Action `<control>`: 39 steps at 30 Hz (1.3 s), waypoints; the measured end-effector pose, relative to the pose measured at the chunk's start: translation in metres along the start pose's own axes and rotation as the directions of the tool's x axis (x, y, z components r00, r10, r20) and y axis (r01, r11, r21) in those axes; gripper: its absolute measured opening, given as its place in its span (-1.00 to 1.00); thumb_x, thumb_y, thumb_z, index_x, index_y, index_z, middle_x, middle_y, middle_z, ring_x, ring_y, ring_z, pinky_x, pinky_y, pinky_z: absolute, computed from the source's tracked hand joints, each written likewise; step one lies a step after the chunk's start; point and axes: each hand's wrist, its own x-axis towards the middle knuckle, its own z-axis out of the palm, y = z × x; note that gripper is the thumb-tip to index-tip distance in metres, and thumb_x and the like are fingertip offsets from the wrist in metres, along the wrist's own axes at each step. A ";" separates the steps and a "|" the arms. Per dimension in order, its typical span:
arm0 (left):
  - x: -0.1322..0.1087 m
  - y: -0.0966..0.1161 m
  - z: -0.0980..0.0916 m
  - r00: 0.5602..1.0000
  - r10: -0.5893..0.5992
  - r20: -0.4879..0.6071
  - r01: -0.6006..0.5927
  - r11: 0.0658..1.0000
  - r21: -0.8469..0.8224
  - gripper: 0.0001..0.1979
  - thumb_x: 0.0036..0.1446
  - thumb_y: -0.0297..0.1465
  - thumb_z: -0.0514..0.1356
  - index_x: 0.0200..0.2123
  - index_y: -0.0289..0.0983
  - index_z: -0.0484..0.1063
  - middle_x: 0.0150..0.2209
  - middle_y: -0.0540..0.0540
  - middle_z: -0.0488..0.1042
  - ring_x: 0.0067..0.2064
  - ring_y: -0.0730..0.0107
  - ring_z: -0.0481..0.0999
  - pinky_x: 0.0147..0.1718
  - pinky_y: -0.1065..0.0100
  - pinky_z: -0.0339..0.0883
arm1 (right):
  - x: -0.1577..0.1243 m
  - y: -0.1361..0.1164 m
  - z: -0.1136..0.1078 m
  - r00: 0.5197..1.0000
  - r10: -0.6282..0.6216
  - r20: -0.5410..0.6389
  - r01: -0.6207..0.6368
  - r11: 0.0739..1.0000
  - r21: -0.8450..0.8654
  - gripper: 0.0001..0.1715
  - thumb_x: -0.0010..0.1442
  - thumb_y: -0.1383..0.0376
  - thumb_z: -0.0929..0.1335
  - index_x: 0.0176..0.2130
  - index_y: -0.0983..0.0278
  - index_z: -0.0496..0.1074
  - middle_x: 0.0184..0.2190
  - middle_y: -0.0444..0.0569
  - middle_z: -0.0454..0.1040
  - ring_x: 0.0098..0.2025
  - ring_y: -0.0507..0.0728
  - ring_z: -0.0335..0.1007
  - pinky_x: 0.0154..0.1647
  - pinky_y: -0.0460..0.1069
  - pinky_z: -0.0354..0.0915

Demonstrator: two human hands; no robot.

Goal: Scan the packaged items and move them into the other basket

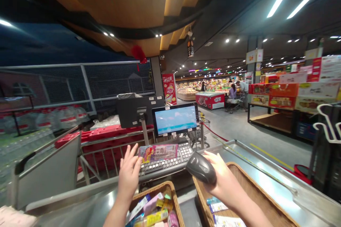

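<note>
My left hand is at the left end of a flat, colourful printed packet, its edge between my thumb and fingers. The packet extends rightward over the black-and-white keyboard. In my right hand is a black handheld barcode scanner, its head turned left toward the packet. Below my left hand, a wicker basket holds several small coloured packages and tubes. Another wicker basket lies under my right forearm, with a few blue and white packets in it.
Behind the keyboard stand a lit touchscreen monitor and a dark display. A metal counter extends to the right. Metal railings stand at left. Further back are stacked boxes, a red freezer and several people.
</note>
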 end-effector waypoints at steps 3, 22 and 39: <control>-0.002 -0.004 -0.006 1.000 -0.014 -0.010 0.014 1.000 -0.016 -0.58 0.30 -0.13 -0.05 -0.49 -0.19 0.39 0.31 -0.17 0.30 0.43 -0.01 0.00 0.28 -0.36 -0.16 | 0.002 -0.006 0.003 1.000 -0.003 0.015 0.003 1.000 -0.003 -0.31 -0.10 0.41 0.33 0.08 0.19 0.48 0.11 0.12 0.49 0.33 0.49 0.16 0.34 0.50 -0.08; -0.028 -0.028 -0.036 0.997 -0.080 -0.006 0.080 0.997 0.001 -0.60 0.29 -0.12 -0.04 -0.48 -0.18 0.37 0.29 -0.18 0.32 0.42 0.00 0.05 0.29 -0.32 -0.11 | -0.001 -0.036 0.022 0.988 -0.011 0.156 0.008 1.000 0.019 -0.35 -0.13 0.42 0.31 0.00 0.18 0.52 0.07 0.09 0.51 0.35 0.46 0.14 0.36 0.50 -0.16; -0.165 -0.109 -0.059 0.891 -0.393 0.227 0.367 0.918 0.150 -0.55 0.26 -0.13 -0.06 -0.40 -0.16 0.56 0.24 -0.16 0.39 0.40 -0.09 0.08 0.26 -0.30 0.03 | -0.014 -0.054 0.076 0.959 -0.079 0.272 0.048 0.992 0.118 -0.38 -0.16 0.46 0.33 -0.06 0.20 0.55 0.03 0.09 0.54 0.29 0.43 0.23 0.35 0.40 0.01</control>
